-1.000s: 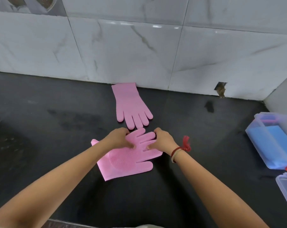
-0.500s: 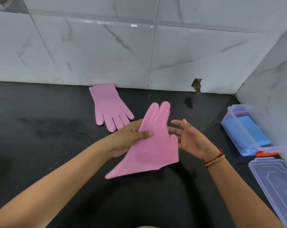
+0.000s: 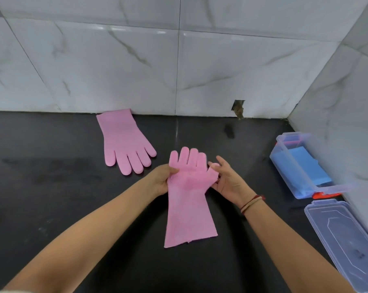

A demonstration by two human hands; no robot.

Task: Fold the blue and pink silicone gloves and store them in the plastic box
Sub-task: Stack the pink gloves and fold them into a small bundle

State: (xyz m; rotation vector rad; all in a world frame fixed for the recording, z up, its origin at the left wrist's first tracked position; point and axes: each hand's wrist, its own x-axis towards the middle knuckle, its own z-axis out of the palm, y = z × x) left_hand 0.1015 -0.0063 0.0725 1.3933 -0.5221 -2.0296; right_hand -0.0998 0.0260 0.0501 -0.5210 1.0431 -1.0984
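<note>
I hold a pink silicone glove upright above the black counter, fingers pointing away, cuff hanging toward me. My left hand pinches its left edge at the palm. My right hand grips its right edge by the thumb, fingers partly spread. A second pink glove lies flat near the back wall, fingers toward me. The clear plastic box stands at the right by the side wall, with folded blue gloves inside.
The box's clear lid lies on the black counter at the front right. White marble-tiled walls close the back and right sides. A small hole shows in the back wall.
The glove was lifted off the counter, then turned so its fingers point up and its cuff hangs down. My right hand has taken hold of its thumb side.
</note>
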